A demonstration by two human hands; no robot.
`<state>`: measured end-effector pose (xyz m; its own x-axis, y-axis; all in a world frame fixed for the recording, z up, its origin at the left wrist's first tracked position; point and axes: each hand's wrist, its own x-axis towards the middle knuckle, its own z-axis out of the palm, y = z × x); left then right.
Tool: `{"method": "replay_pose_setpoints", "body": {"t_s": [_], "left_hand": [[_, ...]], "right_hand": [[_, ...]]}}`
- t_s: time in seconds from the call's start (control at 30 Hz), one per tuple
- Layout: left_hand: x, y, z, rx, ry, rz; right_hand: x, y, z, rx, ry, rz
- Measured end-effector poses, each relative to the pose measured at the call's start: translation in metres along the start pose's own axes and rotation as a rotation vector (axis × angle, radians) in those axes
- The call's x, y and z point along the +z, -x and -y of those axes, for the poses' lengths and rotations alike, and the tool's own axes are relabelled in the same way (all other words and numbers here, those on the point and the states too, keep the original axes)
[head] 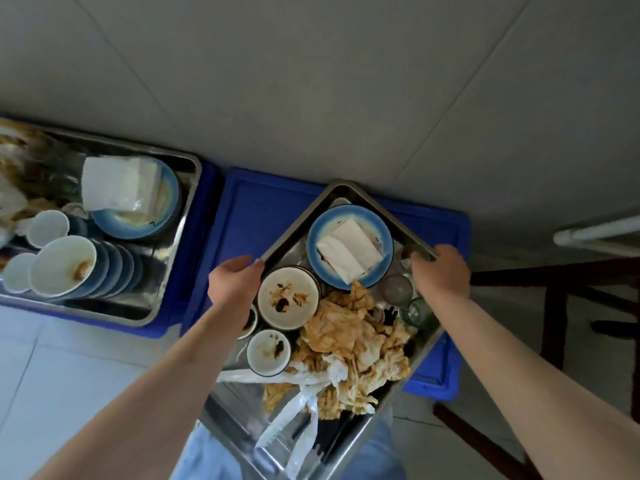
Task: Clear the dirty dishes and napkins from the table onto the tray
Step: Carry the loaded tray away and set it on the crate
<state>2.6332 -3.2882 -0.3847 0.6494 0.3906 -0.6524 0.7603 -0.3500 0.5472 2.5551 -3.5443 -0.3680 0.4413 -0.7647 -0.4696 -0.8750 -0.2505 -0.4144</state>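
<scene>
A steel tray is held over a blue crate lid, turned corner-first away from me. My left hand grips its left rim and my right hand grips its right rim. The tray carries a blue-rimmed plate with a folded white napkin, two stained white bowls, a heap of soiled napkins, small glasses and a plastic bag.
A second steel tray sits on another blue crate to the left, loaded with stacked bowls, cups, a blue plate and napkins. Dark wooden chair legs stand at the right. The floor is pale tile.
</scene>
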Motion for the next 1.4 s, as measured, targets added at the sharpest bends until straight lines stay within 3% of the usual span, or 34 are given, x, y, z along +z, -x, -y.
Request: {"method": "replay_pose_setpoints", "body": {"t_s": [0.3, 0.5, 0.77, 1.1, 1.4], "left_hand": [[-0.024, 0.030, 0.022, -0.062, 0.129, -0.268], [-0.039, 0.021, 0.030, -0.062, 0.087, -0.346], [-0.038, 0.023, 0.081, -0.193, -0.003, -0.516], [-0.041, 0.009, 0.119, -0.336, -0.063, -0.565], [-0.039, -0.001, 0.139, -0.704, 0.060, -0.470]], "right_hand": [[0.010, -0.025, 0.031, -0.229, 0.246, 0.306], [0.021, -0.050, 0.050, -0.313, 0.264, 0.287], [0.030, -0.080, 0.041, -0.296, 0.398, 0.279], [0.045, -0.080, 0.036, -0.350, 0.468, 0.351], [0.045, -0.078, 0.042, -0.291, 0.439, 0.375]]}}
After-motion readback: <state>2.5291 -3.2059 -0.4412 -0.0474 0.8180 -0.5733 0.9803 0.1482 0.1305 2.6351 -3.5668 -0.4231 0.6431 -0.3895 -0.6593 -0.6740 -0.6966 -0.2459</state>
